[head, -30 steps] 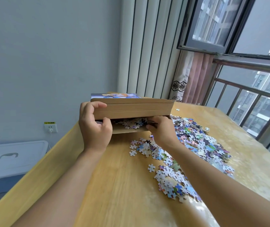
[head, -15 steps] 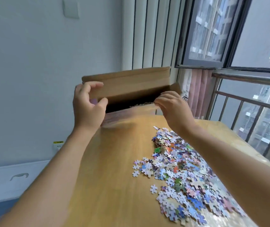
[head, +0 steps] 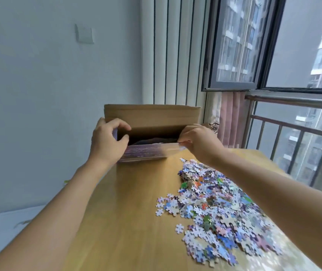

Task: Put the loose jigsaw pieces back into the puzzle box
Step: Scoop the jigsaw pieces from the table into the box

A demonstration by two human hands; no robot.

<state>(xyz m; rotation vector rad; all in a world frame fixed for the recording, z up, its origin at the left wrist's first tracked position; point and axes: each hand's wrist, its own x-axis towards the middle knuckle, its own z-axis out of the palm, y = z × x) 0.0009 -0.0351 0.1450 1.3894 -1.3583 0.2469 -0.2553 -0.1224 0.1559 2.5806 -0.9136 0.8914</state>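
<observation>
Both hands steady the puzzle box (head: 146, 151) at the far end of the table (head: 125, 222), left hand (head: 108, 142) curled round its left end, right hand (head: 199, 142) pinching its front lip, seemingly keeping the mouth open for the loose jigsaw pieces (head: 214, 208) heaped nearby.

Wooden table (head: 132, 222); wall switch (head: 84, 35); open window (head: 234, 45); railing (head: 293, 114); possibly curtain (head: 230, 118).

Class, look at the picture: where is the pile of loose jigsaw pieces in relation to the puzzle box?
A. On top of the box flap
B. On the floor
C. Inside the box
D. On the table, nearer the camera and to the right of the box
D: the jigsaw pieces lie spread on the table, right of and nearer than the puzzle box that both hands hold.
</observation>
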